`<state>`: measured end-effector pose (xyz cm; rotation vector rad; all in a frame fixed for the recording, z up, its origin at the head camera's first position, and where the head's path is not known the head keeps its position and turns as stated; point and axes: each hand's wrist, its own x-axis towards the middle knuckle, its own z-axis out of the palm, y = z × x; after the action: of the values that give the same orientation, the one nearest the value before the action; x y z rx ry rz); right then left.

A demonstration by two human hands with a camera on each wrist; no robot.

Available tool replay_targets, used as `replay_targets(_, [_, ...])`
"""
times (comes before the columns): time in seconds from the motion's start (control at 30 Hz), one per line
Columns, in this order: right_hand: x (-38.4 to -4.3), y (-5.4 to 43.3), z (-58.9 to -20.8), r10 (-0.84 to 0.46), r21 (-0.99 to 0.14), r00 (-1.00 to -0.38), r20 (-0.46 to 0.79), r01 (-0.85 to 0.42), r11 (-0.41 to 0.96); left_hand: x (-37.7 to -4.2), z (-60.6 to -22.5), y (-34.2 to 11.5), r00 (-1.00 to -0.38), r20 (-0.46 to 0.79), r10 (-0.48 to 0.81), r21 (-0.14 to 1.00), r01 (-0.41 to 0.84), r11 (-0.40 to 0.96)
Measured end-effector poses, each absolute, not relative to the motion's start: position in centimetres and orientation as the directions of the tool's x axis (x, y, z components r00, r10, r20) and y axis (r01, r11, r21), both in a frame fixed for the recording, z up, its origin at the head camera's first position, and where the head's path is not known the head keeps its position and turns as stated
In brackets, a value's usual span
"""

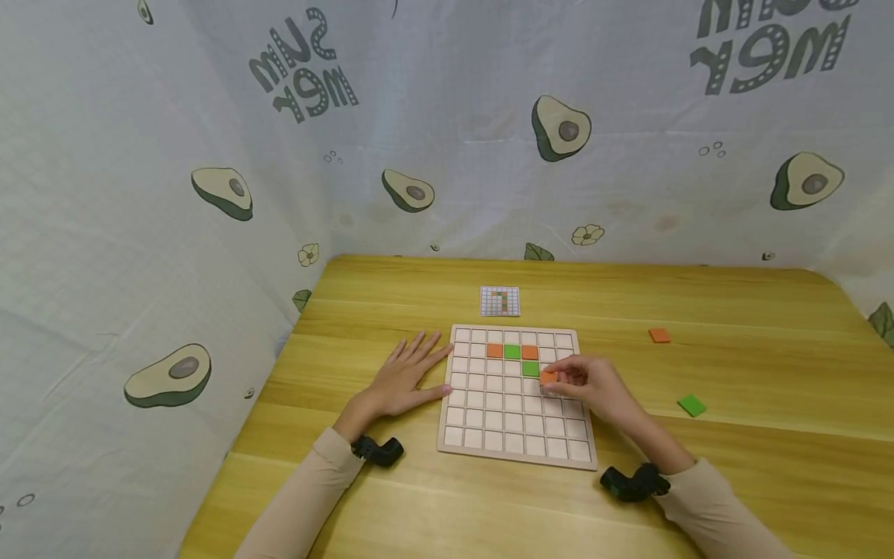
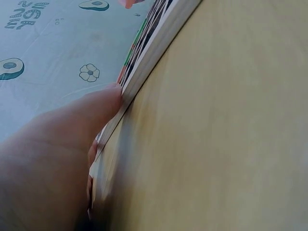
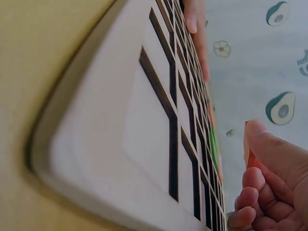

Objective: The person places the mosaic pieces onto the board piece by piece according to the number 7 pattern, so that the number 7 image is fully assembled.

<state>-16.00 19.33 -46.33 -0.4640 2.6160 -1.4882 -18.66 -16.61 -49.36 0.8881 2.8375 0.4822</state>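
A pale square grid board point(image 1: 493, 420) lies on the table, with orange and green square tiles in some cells. Three tiles, an orange tile point(image 1: 494, 351), a green tile point(image 1: 512, 352) and another orange tile point(image 1: 529, 352), form a row near its far side. Below the last one sits a second green tile point(image 1: 531, 369). My right hand point(image 1: 594, 387) pinches an orange tile point(image 1: 548, 378) between thumb and fingers, above the board in the right wrist view. My left hand point(image 1: 401, 380) lies with fingers spread, thumb and index finger touching the board's left edge.
Beyond the board lies a small pattern card point(image 1: 500, 301) printed with a coloured grid. To the right on the table are a loose orange tile point(image 1: 660, 335) and a loose green tile point(image 1: 691, 405). A printed curtain point(image 1: 461, 116) hangs behind the wooden table point(image 1: 398, 505).
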Motion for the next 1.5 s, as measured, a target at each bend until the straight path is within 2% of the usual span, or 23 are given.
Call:
replay_targets(0.37, [-16.0, 18.2, -46.7, -0.305, -0.851, -0.952, 0.038, -0.191, 0.489, -18.7, -49.4, -16.7, -0.819, -0.029, 0.573, 0.336, 0.532, 0.777])
replay_targets(0.8, [-16.3, 17.5, -47.3, -0.342, -0.834, -0.936, 0.082, -0.252, 0.49, -18.7, -49.2, -16.6, -0.816, -0.039, 0.576, 0.334, 0.533, 0.778])
replay_targets(1.5, [-16.5, 17.2, -47.6, -0.368, -0.831, -0.926, 0.082, -0.267, 0.488, -18.8, -49.5, -16.7, -0.817, -0.037, 0.576, 0.339, 0.532, 0.776])
